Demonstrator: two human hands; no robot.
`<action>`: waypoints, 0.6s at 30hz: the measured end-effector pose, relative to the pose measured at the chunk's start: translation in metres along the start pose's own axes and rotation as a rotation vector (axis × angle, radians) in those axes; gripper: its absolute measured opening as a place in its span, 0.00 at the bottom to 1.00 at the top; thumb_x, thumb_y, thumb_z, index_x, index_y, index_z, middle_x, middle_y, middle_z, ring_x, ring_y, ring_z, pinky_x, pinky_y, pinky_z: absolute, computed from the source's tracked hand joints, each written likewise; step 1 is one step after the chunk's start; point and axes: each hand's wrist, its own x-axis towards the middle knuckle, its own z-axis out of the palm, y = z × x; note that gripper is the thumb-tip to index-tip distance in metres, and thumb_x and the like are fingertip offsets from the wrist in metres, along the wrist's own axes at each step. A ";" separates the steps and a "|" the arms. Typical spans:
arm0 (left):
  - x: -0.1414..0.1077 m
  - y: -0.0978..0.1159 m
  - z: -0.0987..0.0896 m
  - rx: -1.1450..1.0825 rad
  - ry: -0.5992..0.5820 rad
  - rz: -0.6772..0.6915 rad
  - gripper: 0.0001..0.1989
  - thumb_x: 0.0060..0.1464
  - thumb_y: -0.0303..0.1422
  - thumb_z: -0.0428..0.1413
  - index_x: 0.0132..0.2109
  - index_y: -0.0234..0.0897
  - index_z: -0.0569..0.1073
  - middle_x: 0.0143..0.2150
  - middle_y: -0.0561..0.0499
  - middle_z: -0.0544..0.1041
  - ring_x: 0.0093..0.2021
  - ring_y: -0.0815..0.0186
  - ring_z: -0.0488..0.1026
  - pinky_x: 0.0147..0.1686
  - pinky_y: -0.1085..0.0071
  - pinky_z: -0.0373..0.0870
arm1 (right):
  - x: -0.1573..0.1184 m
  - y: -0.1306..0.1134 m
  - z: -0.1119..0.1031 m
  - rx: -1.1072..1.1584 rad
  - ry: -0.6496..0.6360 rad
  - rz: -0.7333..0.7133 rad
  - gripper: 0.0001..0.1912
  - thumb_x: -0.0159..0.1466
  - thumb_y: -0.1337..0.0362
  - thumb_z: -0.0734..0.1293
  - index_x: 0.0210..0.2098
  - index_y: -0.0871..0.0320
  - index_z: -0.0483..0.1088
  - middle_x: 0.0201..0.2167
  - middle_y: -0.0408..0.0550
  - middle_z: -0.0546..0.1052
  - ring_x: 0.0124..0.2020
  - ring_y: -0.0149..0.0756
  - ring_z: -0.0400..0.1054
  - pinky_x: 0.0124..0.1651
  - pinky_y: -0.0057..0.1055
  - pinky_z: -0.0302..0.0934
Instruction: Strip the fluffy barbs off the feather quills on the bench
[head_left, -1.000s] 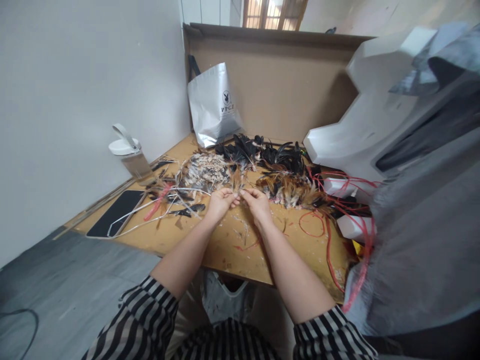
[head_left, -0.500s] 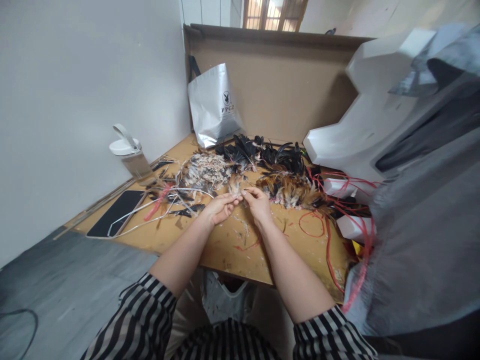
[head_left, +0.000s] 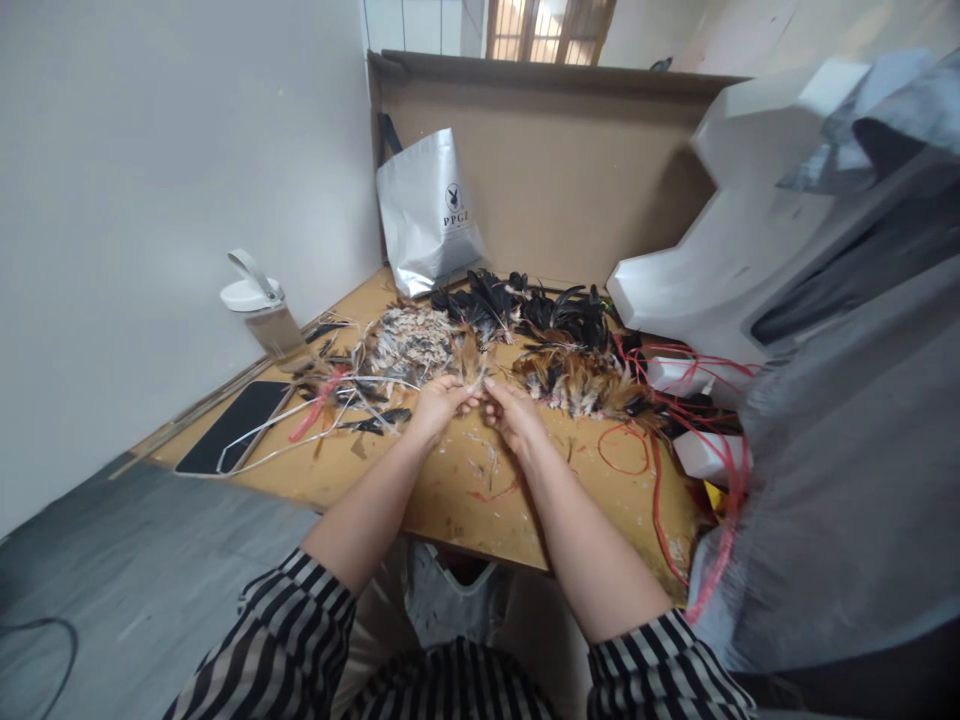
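Note:
My left hand pinches the base of a small tuft of brown feathers over the middle of the wooden table. Close beside it, my right hand is closed on the same tuft from the right. The feather tips fan upward, away from me. Behind my left hand lies a heap of pale speckled feathers. Black feathers lie farther back, and brown-orange feathers are to the right of my hands.
A phone and a lidded cup stand at the left, near white cords. A silver bag leans on the cardboard back panel. Red strings, white plugs and grey cloth are at the right.
The tuft between my fingers now stands up and fans out more clearly. My left hand's fingers have turned and curled upward around its base, and my right hand has shifted slightly.

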 end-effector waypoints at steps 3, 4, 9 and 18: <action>-0.002 0.001 0.002 0.054 -0.018 0.012 0.10 0.37 0.32 0.62 0.27 0.30 0.70 0.25 0.48 0.75 0.21 0.75 0.68 0.20 0.80 0.62 | -0.001 0.000 0.000 0.030 -0.015 -0.012 0.16 0.40 0.58 0.73 0.24 0.60 0.68 0.20 0.41 0.71 0.16 0.21 0.55 0.17 0.20 0.46; -0.003 0.001 0.002 0.044 -0.025 -0.001 0.10 0.38 0.31 0.62 0.27 0.30 0.70 0.25 0.49 0.75 0.21 0.75 0.68 0.20 0.80 0.62 | -0.001 0.001 0.000 0.040 -0.015 -0.016 0.16 0.39 0.59 0.73 0.24 0.60 0.68 0.19 0.41 0.71 0.16 0.21 0.55 0.17 0.20 0.46; -0.004 0.001 0.000 -0.106 -0.086 -0.145 0.08 0.40 0.28 0.60 0.30 0.29 0.72 0.27 0.48 0.76 0.23 0.76 0.69 0.21 0.83 0.63 | 0.000 0.002 -0.001 0.035 -0.002 -0.061 0.15 0.39 0.59 0.72 0.23 0.59 0.67 0.17 0.39 0.70 0.16 0.22 0.55 0.18 0.21 0.47; -0.005 0.001 -0.001 -0.127 -0.171 -0.216 0.08 0.41 0.27 0.61 0.31 0.27 0.73 0.26 0.47 0.75 0.23 0.77 0.70 0.22 0.84 0.64 | 0.000 0.006 0.002 -0.004 0.019 -0.152 0.15 0.42 0.57 0.71 0.25 0.58 0.68 0.16 0.38 0.69 0.18 0.25 0.60 0.21 0.23 0.51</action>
